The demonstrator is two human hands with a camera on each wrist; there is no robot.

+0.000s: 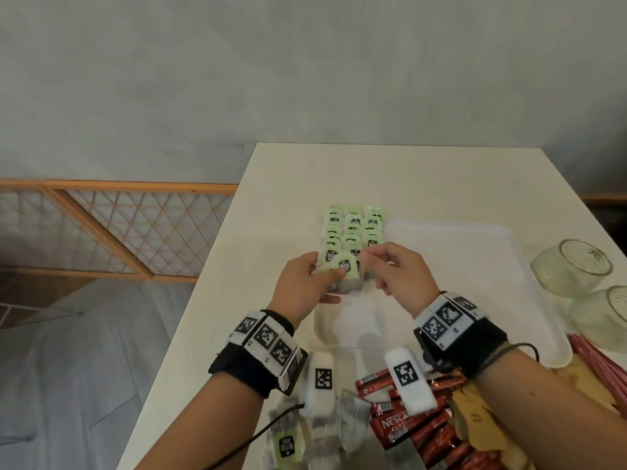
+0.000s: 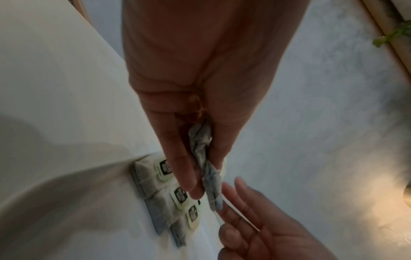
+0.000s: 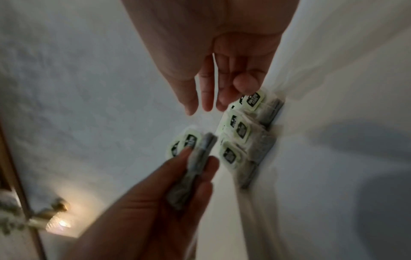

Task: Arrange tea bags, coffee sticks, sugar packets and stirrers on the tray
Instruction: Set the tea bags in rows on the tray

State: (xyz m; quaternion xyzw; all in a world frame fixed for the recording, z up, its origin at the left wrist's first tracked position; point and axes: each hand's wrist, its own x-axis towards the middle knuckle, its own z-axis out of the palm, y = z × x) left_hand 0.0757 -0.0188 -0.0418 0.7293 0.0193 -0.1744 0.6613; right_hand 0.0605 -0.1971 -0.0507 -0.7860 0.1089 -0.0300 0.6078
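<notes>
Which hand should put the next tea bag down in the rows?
Probably the right hand. It is free, with fingers loose right beside the rows of tea bags on the tray. The left hand already grips a bundle of tea bags.

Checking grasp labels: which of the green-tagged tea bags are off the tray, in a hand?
The small bunch of green-tagged tea bags pinched in the left hand; the others lie in rows on the white tray.

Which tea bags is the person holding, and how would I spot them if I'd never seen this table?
Find the white tray on the pale table, with rows of green-tagged tea bags along its left edge. At the near end of those rows, the left hand grips a small bunch of tea bags. Unlike the rest, they are lifted up, not lying flat.
</notes>
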